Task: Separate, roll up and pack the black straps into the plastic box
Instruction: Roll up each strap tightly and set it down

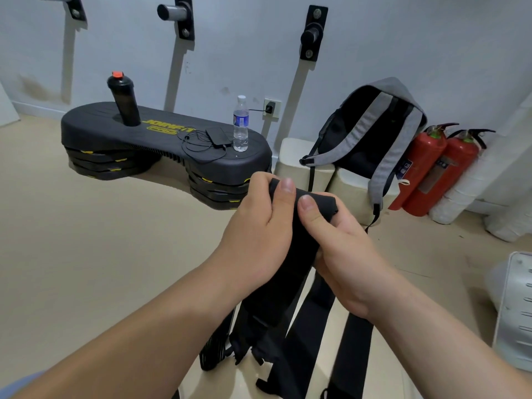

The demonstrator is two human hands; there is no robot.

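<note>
Both hands are up in front of the bench (161,133), close together: the left hand (256,226) and right hand (339,246) each curl round the top of one black strap (302,223), thumbs pressing on its folded end. From the hands the strap drops toward the floor among more straps (357,341) that hang or lie nearer than the bench. A white slotted thing (515,312) sits right of the bench, near the camera. On the bench stand a black shaker (123,102) at its left end and a bottle (240,123) at its right, a power bank (218,136) just beside the bottle. Right of the bench a backpack (371,131) leans on pale blocks (293,156), with two extinguishers (431,168) beyond it. Pegs (312,33) line the wall above the bench.
</note>
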